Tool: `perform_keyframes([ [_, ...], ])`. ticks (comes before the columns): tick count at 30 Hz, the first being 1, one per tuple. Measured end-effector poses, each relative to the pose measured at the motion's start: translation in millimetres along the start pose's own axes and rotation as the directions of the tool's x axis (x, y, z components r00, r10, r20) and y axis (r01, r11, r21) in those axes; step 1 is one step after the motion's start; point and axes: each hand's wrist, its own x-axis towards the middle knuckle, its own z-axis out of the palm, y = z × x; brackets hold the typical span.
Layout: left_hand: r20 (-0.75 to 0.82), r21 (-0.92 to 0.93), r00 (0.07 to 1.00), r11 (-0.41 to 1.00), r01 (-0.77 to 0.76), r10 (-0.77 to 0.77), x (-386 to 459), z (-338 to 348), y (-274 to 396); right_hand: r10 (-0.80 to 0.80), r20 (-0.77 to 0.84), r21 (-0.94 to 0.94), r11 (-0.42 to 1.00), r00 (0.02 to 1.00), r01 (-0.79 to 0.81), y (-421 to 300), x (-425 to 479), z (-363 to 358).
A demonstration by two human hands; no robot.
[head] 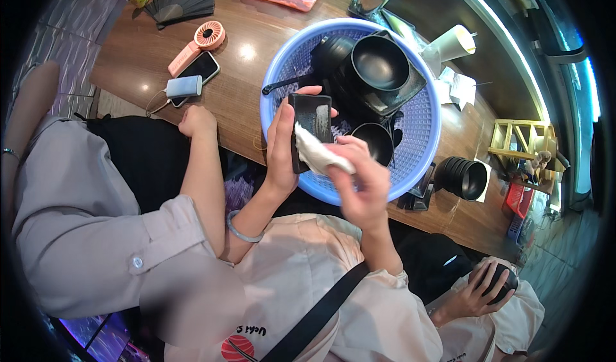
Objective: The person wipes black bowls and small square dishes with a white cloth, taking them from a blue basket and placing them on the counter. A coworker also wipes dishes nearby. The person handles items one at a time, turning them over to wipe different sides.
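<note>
My left hand (pixel 281 145) grips a small black rectangular dish (pixel 310 107) by its long edge, tilted up over the near rim of a blue plastic basket (pixel 270 121). Pressed against the dish's face is a folded white cloth (pixel 317 152), held in my right hand (pixel 361 181), which looks slightly blurred. Black bowls fill much of the basket: one bowl (pixel 380 62) lies on top of a square black plate (pixel 414 85), and another bowl (pixel 374 140) sits lower, partly behind my right hand. A black ladle-like handle (pixel 287 84) leans across the basket's left side.
On the wooden table (pixel 250 73) lie a pink handheld fan (pixel 197 49), a phone (pixel 204 68), a power bank (pixel 184 86) and a black folding fan (pixel 180 6). Stacked black bowls (pixel 462 178) stand right. A co-worker's arm (pixel 202 160) rests left; another person's hand (pixel 474 294) holds a black bowl.
</note>
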Motion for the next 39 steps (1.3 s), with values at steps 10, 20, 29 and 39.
perform_keyframes([
  [10,0.155,0.011,0.987,0.999,-0.043,0.041,-27.7,-0.6,8.6,-0.200,-0.151,-0.148,0.973,0.968,0.178,-23.7,17.9,-3.3],
  [20,0.186,-0.363,0.982,0.931,0.044,0.026,-40.5,-31.5,21.5,-0.263,0.568,0.293,0.950,0.780,0.108,-58.3,-5.1,-30.5],
  [29,0.057,-0.187,0.998,0.982,-0.016,0.027,-84.4,-41.4,20.3,-0.298,0.135,-0.214,0.922,0.945,0.322,-67.9,16.7,30.2],
  [39,0.015,0.195,0.974,0.955,-0.223,0.225,-115.2,-49.3,26.1,-0.192,0.153,-0.160,0.963,0.969,0.216,-68.0,-19.3,67.6],
])
